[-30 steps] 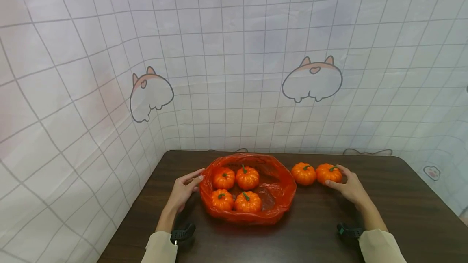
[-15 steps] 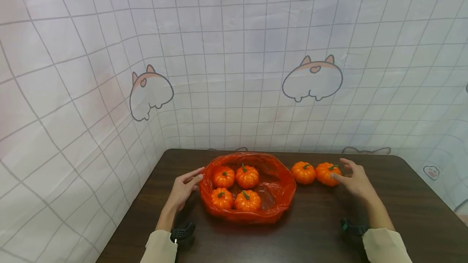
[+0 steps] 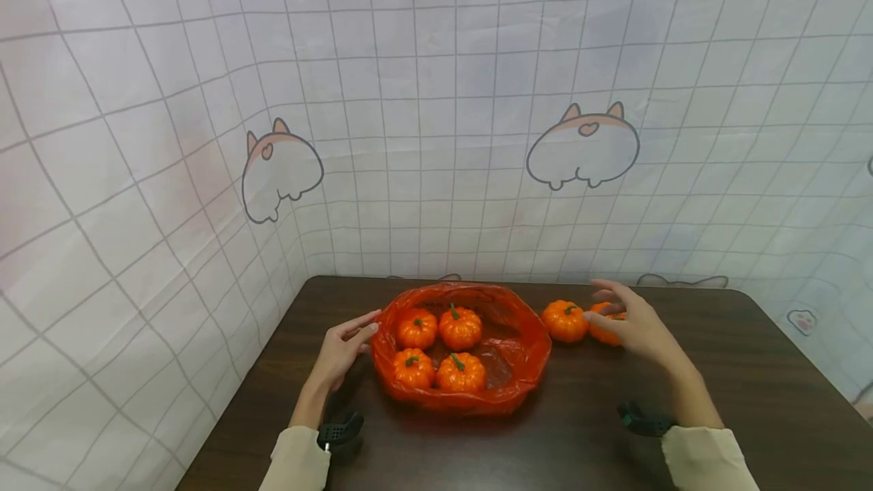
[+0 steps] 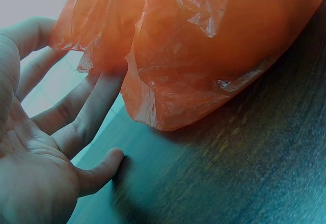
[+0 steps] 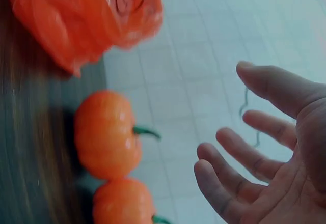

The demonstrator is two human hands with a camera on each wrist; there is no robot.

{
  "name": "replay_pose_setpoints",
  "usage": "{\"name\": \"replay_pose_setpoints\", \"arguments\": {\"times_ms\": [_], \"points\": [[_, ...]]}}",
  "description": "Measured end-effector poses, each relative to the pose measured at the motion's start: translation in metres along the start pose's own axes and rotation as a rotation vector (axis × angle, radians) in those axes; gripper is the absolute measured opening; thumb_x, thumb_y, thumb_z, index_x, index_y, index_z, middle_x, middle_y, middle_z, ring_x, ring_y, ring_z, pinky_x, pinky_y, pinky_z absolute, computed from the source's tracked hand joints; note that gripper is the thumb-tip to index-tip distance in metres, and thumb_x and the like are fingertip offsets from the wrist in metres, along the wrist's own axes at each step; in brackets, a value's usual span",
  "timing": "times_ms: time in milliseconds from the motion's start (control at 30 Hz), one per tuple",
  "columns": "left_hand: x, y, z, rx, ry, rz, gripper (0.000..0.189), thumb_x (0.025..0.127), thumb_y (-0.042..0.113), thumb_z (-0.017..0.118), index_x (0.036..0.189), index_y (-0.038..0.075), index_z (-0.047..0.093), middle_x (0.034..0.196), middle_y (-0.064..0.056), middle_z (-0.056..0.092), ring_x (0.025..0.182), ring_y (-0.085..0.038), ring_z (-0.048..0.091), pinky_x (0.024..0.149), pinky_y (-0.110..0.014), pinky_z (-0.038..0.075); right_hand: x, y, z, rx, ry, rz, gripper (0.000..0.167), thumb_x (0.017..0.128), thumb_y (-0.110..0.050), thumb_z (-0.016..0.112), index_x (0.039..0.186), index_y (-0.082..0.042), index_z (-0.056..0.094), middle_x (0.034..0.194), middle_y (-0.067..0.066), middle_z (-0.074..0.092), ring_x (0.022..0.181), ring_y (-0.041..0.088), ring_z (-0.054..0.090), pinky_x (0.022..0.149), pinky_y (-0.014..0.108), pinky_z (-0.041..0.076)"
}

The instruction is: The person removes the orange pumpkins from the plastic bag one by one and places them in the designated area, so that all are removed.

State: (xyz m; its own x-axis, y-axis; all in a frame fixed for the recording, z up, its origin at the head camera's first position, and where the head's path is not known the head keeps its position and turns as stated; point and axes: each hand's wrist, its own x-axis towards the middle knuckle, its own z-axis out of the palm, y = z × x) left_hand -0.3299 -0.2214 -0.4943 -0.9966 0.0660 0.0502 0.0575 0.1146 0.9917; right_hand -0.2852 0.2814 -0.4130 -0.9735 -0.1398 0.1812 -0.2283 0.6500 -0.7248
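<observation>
A red plastic bag (image 3: 470, 402) stands with its mouth spread wide, several small orange pumpkins (image 3: 461, 372) with green stems inside its left half. My left hand (image 3: 341, 351) holds the bag's left rim with thumb and fingers; in the left wrist view the film hides some fingertips. Right of the bag, two pumpkins sit side by side on the table: a left one (image 3: 564, 321) and a right one (image 3: 603, 324), partly covered by my right hand. That right hand (image 3: 633, 323), fingers spread and holding nothing, hovers over the right pumpkin, thumb tip near the left one.
The dark wood table (image 3: 546, 445) reaches back to a white grid-patterned cloth (image 3: 436, 135) with cartoon animal drawings. The cloth also runs along the left side. Each wrist wears a black strap device (image 3: 644, 421).
My right hand has let go of the right pumpkin, drawn back, then risen and moved left over it. The pumpkins and bag stay put, with my left hand still at the rim.
</observation>
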Motion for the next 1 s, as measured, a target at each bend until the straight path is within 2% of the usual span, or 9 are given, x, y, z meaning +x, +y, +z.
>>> {"name": "replay_pose_setpoints", "arguments": {"times_ms": [167,400,533,667,800,933,1000], "points": [[-0.001,0.001,0.000,0.001,-0.001,0.002,0.043,0.099,0.029,0.069,0.139,0.013,0.066,0.138,-0.019,0.066,0.089,-0.025,0.075,0.095,-0.043,0.060,0.002,-0.018,0.015,0.007,-0.019,-0.095,0.063,0.098,-0.033,0.070,0.151,-0.012,0.045,0.140,0.024,0.057,0.117,0.040,0.063,0.089,0.051,0.055],[-0.001,0.000,0.000,0.009,0.004,-0.003,0.042,0.099,0.029,0.068,0.139,0.014,0.066,0.139,-0.018,0.065,0.089,-0.024,0.074,0.095,-0.042,0.060,0.005,-0.035,0.044,0.109,-0.083,-0.184,0.062,0.095,-0.030,0.074,0.150,-0.017,0.048,0.138,0.020,0.058,0.117,0.036,0.062,0.089,0.043,0.060],[-0.001,0.000,0.000,0.012,0.001,0.003,0.042,0.099,0.029,0.068,0.139,0.014,0.066,0.139,-0.018,0.065,0.089,-0.024,0.075,0.094,-0.042,0.060,0.005,-0.045,0.060,0.151,-0.119,-0.225,0.062,0.094,-0.028,0.075,0.149,-0.015,0.049,0.135,0.019,0.059,0.114,0.034,0.062,0.088,0.039,0.059],[0.000,0.000,0.000,0.008,0.002,0.008,0.042,0.100,0.028,0.068,0.138,0.013,0.066,0.138,-0.019,0.065,0.088,-0.023,0.074,0.092,-0.040,0.061,0.005,-0.053,0.078,0.169,-0.167,-0.226,0.062,0.093,-0.029,0.076,0.149,-0.019,0.050,0.135,0.011,0.059,0.114,0.030,0.061,0.091,0.038,0.057],[0.000,0.000,0.000,0.006,0.004,0.010,0.042,0.100,0.028,0.068,0.138,0.013,0.066,0.137,-0.019,0.066,0.086,-0.023,0.074,0.092,-0.040,0.061,0.006,-0.056,0.097,0.181,-0.208,-0.255,0.060,0.093,-0.026,0.077,0.147,-0.023,0.051,0.135,0.008,0.059,0.113,0.032,0.062,0.090,0.041,0.059],[0.000,0.000,0.001,0.007,0.004,0.009,0.042,0.100,0.028,0.068,0.138,0.014,0.066,0.138,-0.019,0.066,0.087,-0.023,0.075,0.094,-0.042,0.060,0.006,-0.057,0.114,0.175,-0.241,-0.296,0.060,0.092,-0.026,0.078,0.146,-0.018,0.052,0.133,0.009,0.059,0.113,0.038,0.062,0.090,0.047,0.059],[0.001,-0.001,0.001,0.004,0.003,0.008,0.042,0.099,0.028,0.068,0.139,0.013,0.066,0.138,-0.019,0.065,0.087,-0.022,0.075,0.094,-0.042,0.060,0.006,-0.058,0.121,0.167,-0.258,-0.298,0.062,0.092,-0.026,0.078,0.146,-0.014,0.052,0.132,0.008,0.059,0.112,0.039,0.062,0.089,0.045,0.059]]}}
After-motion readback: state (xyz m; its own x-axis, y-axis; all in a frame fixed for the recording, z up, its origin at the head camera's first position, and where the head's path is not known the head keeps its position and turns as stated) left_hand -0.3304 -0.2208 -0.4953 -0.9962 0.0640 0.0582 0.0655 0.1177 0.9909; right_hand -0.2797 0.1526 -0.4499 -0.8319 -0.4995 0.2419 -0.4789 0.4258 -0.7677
